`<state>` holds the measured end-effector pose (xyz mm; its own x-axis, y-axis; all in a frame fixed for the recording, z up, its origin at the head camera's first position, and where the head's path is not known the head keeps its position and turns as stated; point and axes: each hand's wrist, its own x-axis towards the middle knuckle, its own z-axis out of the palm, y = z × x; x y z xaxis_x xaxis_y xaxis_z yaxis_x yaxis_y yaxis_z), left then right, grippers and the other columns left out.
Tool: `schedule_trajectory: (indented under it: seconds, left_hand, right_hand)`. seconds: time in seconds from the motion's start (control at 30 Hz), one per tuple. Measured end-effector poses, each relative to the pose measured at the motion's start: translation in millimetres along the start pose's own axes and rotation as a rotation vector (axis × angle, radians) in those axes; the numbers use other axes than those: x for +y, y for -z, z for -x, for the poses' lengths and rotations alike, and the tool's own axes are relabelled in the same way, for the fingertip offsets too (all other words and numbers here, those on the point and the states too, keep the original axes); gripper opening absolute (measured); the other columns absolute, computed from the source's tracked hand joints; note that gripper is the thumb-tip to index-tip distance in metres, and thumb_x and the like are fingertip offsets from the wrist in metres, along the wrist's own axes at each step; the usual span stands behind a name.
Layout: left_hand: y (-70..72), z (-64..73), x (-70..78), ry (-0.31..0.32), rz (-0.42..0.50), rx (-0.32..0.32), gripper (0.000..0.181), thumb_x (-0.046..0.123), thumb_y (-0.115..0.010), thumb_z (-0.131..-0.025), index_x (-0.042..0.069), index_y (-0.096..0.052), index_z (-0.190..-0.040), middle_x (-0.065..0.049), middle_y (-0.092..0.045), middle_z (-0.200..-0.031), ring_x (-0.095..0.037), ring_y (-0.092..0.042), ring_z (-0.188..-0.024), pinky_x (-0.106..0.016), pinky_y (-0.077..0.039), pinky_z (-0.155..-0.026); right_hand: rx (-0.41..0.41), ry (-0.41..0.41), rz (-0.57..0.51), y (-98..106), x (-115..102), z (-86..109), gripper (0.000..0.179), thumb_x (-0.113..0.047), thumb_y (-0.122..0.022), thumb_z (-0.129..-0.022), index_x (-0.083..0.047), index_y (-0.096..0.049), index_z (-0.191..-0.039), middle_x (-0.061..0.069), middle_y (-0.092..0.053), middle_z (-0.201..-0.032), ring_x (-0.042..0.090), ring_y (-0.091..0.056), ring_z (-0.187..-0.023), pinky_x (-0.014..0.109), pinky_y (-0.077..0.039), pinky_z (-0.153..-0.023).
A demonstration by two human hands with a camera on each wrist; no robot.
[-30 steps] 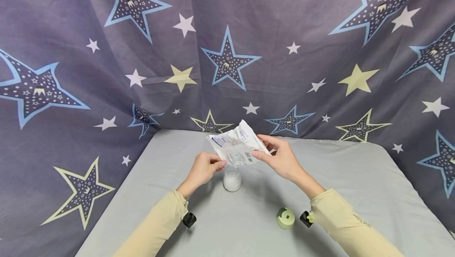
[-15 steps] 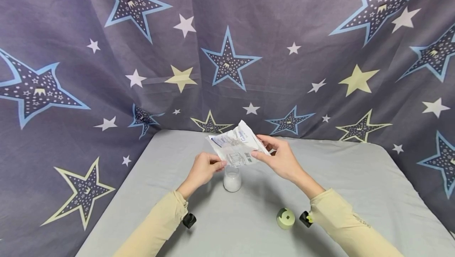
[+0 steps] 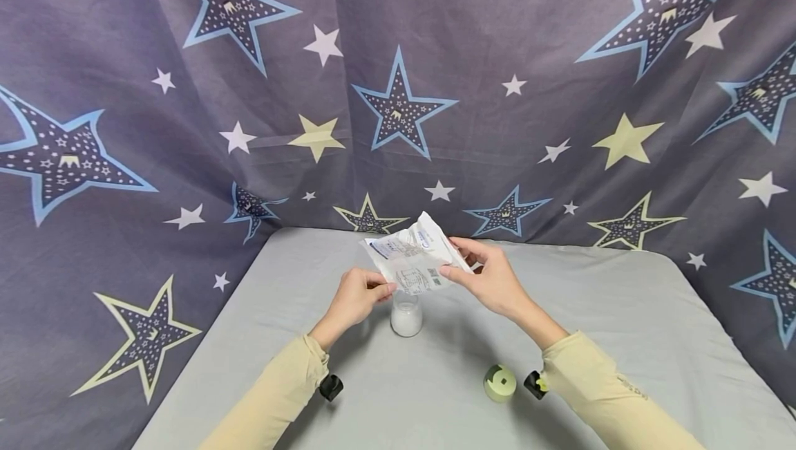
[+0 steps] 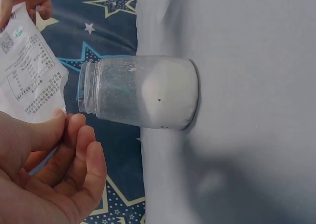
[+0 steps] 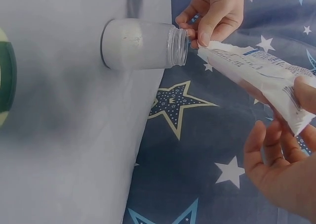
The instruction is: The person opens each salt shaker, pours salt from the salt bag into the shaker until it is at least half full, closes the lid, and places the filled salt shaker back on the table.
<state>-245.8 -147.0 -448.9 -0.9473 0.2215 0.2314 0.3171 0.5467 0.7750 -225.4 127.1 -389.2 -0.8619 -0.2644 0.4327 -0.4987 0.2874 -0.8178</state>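
A white printed plastic packet (image 3: 413,253) is held tilted over a clear jar (image 3: 407,316). My left hand (image 3: 357,296) pinches its lower left corner between thumb and finger, close beside the jar's mouth. On the packet's other end, my right hand (image 3: 488,274) grips with the thumb in front and fingers behind. White powder or grains (image 4: 170,93) fill the lower part of the jar, which stands upright with no lid on. In the right wrist view the packet's lower end (image 5: 210,51) lies just above the threaded mouth. Whether anything is flowing out cannot be seen.
A round pale-green lid (image 3: 499,382) with a darker green part lies on the grey cloth-covered table (image 3: 423,401), right of the jar and near my right wrist. A dark curtain (image 3: 398,180) with stars hangs behind and at the sides.
The packet tips down very slightly at its top corner. Both hands keep their hold, and the jar and lid stay where they were.
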Motion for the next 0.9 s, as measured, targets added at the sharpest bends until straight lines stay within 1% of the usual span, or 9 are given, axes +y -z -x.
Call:
schedule_trajectory:
  seconds: [0.17, 0.4, 0.6, 0.9]
  left_hand:
    - [-0.1, 0.1, -0.5, -0.005, -0.005, -0.004, 0.02, 0.012, -0.081, -0.094, 0.003, -0.08, -0.077, 0.004, -0.068, -0.065, -0.008, -0.057, -0.06, -0.025, -0.046, -0.06]
    - [-1.8, 0.3, -1.3, 0.008, -0.002, -0.008, 0.019, 0.012, -0.081, -0.094, 0.005, -0.08, -0.077, 0.001, -0.07, -0.067, -0.008, -0.058, -0.061, -0.025, -0.047, -0.061]
    - [-3.4, 0.9, -1.5, 0.032, -0.002, -0.011, 0.019, 0.012, -0.081, -0.094, 0.008, -0.08, -0.075, 0.002, -0.07, -0.067, -0.008, -0.06, -0.062, -0.026, -0.049, -0.062]
    - [-4.2, 1.1, -0.4, 0.047, 0.015, -0.013, 0.018, 0.011, -0.081, -0.094, 0.008, -0.08, -0.076, 0.0, -0.071, -0.068, -0.01, -0.062, -0.063, -0.025, -0.051, -0.062]
  right_hand:
    - [0.001, -0.002, 0.003, 0.3, 1.4, 0.8, 0.046, -0.006, -0.085, -0.089, 0.0, -0.071, -0.132, 0.007, -0.073, -0.093, 0.02, -0.062, -0.073, 0.03, -0.051, -0.061]
    - [0.001, -0.012, -0.003, 0.6, 0.9, 1.1, 0.046, -0.006, -0.085, -0.089, 0.0, -0.07, -0.133, 0.008, -0.073, -0.094, 0.024, -0.063, -0.075, 0.027, -0.05, -0.062]
    - [-0.003, -0.01, -0.002, 0.4, 2.1, 1.4, 0.046, -0.007, -0.085, -0.089, -0.001, -0.071, -0.132, 0.008, -0.073, -0.094, 0.025, -0.062, -0.074, 0.027, -0.05, -0.061]
    - [-0.002, -0.01, -0.004, 0.2, 2.3, 1.0, 0.045, -0.007, -0.085, -0.089, -0.002, -0.071, -0.132, 0.008, -0.074, -0.094, 0.026, -0.063, -0.074, 0.027, -0.05, -0.06]
